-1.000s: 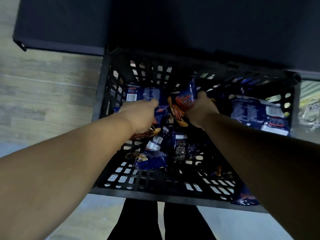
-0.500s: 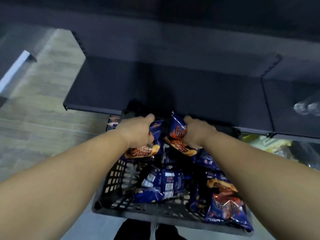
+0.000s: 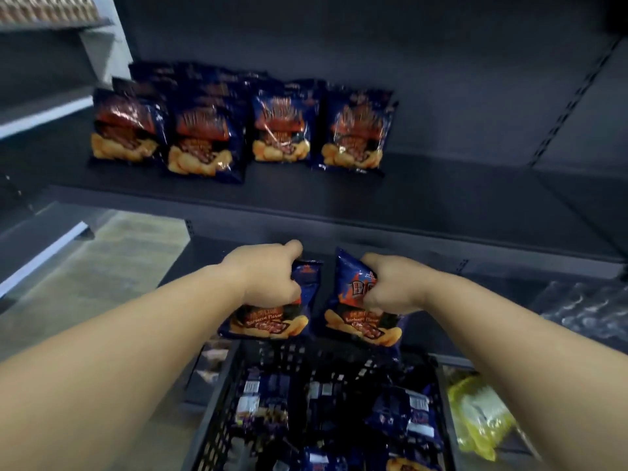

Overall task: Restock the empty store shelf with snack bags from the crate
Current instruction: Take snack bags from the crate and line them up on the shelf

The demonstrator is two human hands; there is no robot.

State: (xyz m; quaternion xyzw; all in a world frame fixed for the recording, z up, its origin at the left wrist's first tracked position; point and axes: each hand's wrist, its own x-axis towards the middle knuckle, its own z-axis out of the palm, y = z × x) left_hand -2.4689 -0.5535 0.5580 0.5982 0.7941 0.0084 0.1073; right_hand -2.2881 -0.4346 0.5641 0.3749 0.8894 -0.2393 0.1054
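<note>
I see my left hand (image 3: 268,278) curled round the top half of a dark blue snack bag (image 3: 272,317), fingers wrapped over its front and the forefinger poking forward, and my right hand (image 3: 390,287) gripping a second snack bag (image 3: 360,311) the same way, thumb and fingers crumpling its upper part. Both bags are glossy foil, navy with a red-orange flame panel, pale golden chips printed along the bottom and the words "Barbecue Flavor" readable on each; the left one hangs fairly straight, the right one leans with its top corner tipped to the left. They are held side by side, close but apart, above the far edge of the black crate (image 3: 217,423), a plastic box with lattice walls full of square holes. Inside it lie more bags (image 3: 404,416) in a loose heap, several showing white label panels on their backs. Above my hands runs the dark shelf (image 3: 441,205), a flat matte board with a straight front lip, and on its left part stand shelved bags (image 3: 282,125) of the same print, upright in a row with more tucked behind the left ones, their film catching shiny creases. To the right of the crate I make out a crinkled yellow packet (image 3: 482,416), blurred
</note>
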